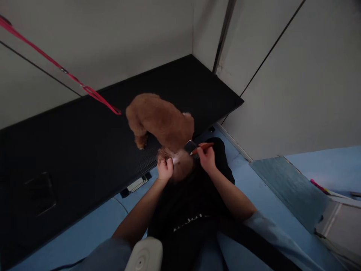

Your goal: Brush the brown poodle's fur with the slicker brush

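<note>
The left hand (pixel 165 170) gripped the dog (pixel 163 118) by its head fur; rightward at three o'clock, the right hand (pixel 207 159) gripped a brush (pixel 196 149); toward ten hung a leash (pixel 53 62)

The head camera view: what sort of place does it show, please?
Probably a pet grooming room: a brown dog stands on a black table, a red looped strap hangs nearby, and the right hand holds a handled tool by the dog's head.
</note>
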The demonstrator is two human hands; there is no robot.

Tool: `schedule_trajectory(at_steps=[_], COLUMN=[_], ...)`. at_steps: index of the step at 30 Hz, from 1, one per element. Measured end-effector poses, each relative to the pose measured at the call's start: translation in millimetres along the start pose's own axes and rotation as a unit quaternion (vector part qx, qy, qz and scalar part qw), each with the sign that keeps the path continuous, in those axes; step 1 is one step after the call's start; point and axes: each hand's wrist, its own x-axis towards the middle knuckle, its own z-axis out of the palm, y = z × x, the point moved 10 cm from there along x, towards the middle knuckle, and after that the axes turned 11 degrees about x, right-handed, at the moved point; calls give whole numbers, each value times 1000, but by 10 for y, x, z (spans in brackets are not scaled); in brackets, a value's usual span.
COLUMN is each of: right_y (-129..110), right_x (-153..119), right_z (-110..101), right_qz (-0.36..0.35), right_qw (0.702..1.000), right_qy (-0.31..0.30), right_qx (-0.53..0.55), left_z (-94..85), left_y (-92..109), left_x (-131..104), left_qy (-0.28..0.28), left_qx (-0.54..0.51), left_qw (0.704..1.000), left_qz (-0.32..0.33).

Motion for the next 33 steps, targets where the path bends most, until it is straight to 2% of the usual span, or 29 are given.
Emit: schedule_trajectory(at_steps=[1, 2, 3, 5, 6, 7, 8, 10, 11, 12, 14, 15, 18, 19, 22, 23, 24, 26, 27, 29, 31, 32, 33], right_y=[-38, -71, -83, -20, 20, 31, 6, -102, -134, -128, -30, 15, -11, -31, 38, 62, 52, -63, -119, -112, -3, 25, 15], right_x=[1, 7, 18, 22, 25, 45, 71, 77, 65, 48, 1, -8, 23, 25, 25, 33, 56, 98, 101, 97, 74, 73, 79], right_z=[-70, -76, -9, 188, 226, 190, 99, -53, -25, 66, 246, 261, 53, 42, 240, 254, 202, 8, -37, 64, 187, 177, 120], right_qz=[-22, -41, -48, -18, 1, 5, -7, -58, -73, -71, -25, -4, -20, -30, 7, 23, 22, -22, -44, -40, 8, 18, 10], right_qw=[999, 998, 999, 995, 993, 995, 998, 998, 997, 996, 992, 992, 1000, 999, 996, 995, 996, 999, 998, 998, 996, 996, 999], right_qy=[36, 38, 4, -96, -116, -100, -56, 18, 6, -37, -118, -121, -4, 5, -90, -100, -79, 6, 24, -31, -89, -80, -46], right_qx=[-2, -2, 0, 1, -4, -14, -25, -36, -35, -30, -19, -17, -16, -12, 1, -4, -15, -37, -40, -28, -18, -20, -24], left_z=[5, 11, 16, 13, 4, -6, -15, -28, -31, -31, -24, -15, 19, 25, 12, 1, -10, -24, -29, -55, -92, -106, -112], left_y=[3, 11, 21, 47, 57, 65, 73, 93, 106, 120, 139, 140, 130, 132, 157, 166, 179, 219, 243, 285, 303, 303, 303], left_x=[-14, -25, -33, -38, -37, -36, -36, -40, -45, -52, -69, -77, -93, -94, -83, -75, -67, -53, -47, -28, -2, 10, 19], left_qy=[0, -2, -5, -7, -5, -4, -4, -5, -7, -9, -12, -13, -21, -22, -28, -33, -41, -65, -76, -84, -72, -65, -62], left_qx=[0, -1, -1, -5, -8, -12, -17, -25, -27, -27, -21, -18, -11, -11, -16, -19, -25, -46, -60, -85, -93, -92, -90], left_qw=[1000, 1000, 1000, 1000, 1000, 1000, 1000, 999, 999, 998, 997, 997, 997, 997, 997, 996, 996, 994, 992, 990, 990, 991, 992], left_qz=[3, 7, 9, 14, 15, 16, 19, 30, 40, 51, 68, 72, 72, 72, 75, 75, 75, 77, 78, 79, 75, 72, 71])
